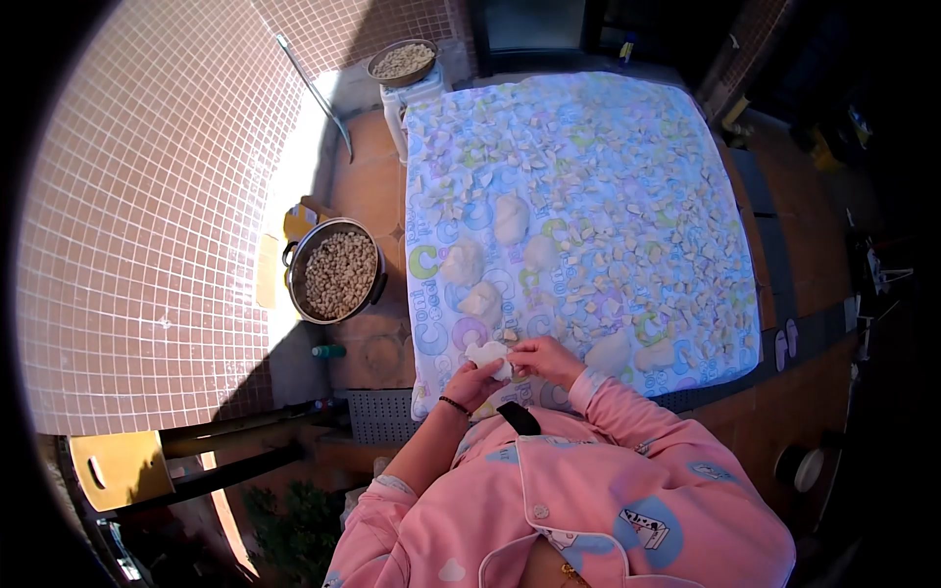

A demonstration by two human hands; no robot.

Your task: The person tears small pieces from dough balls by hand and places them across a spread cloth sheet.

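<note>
My left hand (474,385) holds a torn white piece of steamed bun (488,359) over the near edge of the cloth. Fingers of my right hand (544,360) are pinched at the right side of that piece; whether a separate bit is between them is hidden. On the patterned cloth (431,333) just beyond lie whole pale round buns, among them one bun (480,302) and another bun (511,219). Many small broken pieces (637,255) are spread over the middle, right and far side. Another bun (609,353) lies right of my right hand.
Left of the cloth-covered table, a large metal pot (294,257) holds beans or nuts. A shallow basket (403,61) with similar contents sits on a white stool (415,93). A green bottle (328,351) lies on the floor, and slippers (786,343) are at the right.
</note>
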